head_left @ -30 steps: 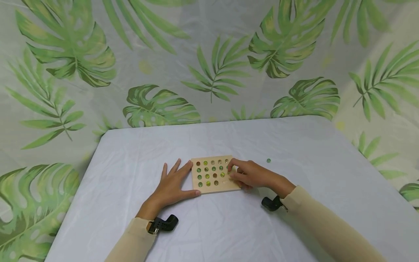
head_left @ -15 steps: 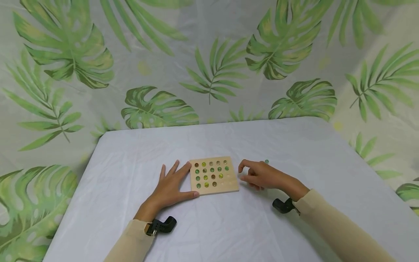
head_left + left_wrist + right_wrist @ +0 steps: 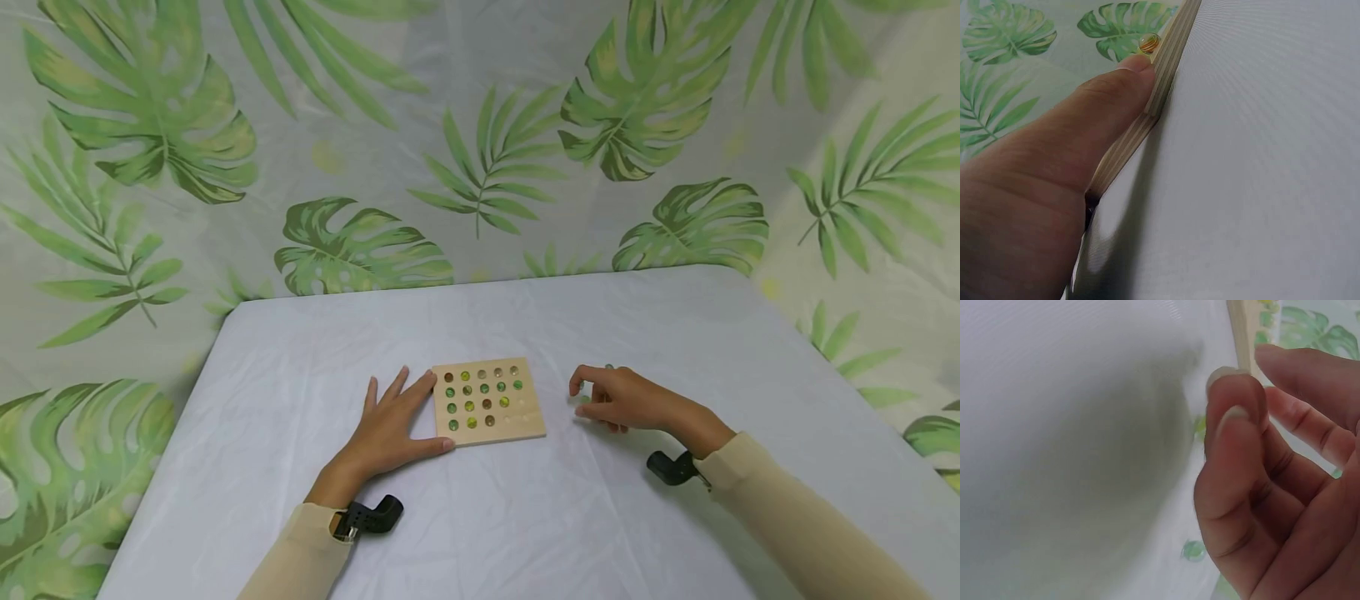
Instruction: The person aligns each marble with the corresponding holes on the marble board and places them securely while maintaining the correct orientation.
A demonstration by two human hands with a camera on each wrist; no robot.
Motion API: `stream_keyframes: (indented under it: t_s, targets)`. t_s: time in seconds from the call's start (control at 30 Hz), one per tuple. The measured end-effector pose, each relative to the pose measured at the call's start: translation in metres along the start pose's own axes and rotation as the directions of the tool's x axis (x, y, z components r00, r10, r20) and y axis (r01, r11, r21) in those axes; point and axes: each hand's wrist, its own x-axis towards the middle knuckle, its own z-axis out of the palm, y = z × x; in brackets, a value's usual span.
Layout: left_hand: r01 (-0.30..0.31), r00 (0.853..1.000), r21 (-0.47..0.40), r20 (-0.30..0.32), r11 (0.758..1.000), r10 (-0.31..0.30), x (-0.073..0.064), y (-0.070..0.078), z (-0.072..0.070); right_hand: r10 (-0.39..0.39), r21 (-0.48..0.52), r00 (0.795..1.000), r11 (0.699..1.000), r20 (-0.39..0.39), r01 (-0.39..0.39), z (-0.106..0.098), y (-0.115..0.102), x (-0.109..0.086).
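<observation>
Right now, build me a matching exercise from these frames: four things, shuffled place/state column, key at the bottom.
Things
1. wooden board
2. right hand
3. backdrop
4. left hand

Place or state
A. leaf-printed, beyond the table
B. spread wide, touching the board's left side
C. pale tan, bearing rows of marbles
D. off the board's right side, apart from it

Pairs: 1-C, 2-D, 3-A, 4-B
</observation>
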Motion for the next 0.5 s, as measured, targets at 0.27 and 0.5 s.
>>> stream_keyframes:
  t_s: [0.27, 0.5]
  targets:
    - [0.001, 1.000, 0.003, 0.005, 1.000, -0.001, 0.000, 0.000, 0.000, 0.014, -0.030, 1.000, 0.999, -0.006, -0.014, -0.002, 0.009, -0.005]
    - [-0.001, 1.000, 0.003, 0.004, 1.000, 0.001, 0.000, 0.000, 0.000, 0.009, -0.018, 1.000, 1.000, -0.016, -0.010, -0.002, 0.016, -0.006]
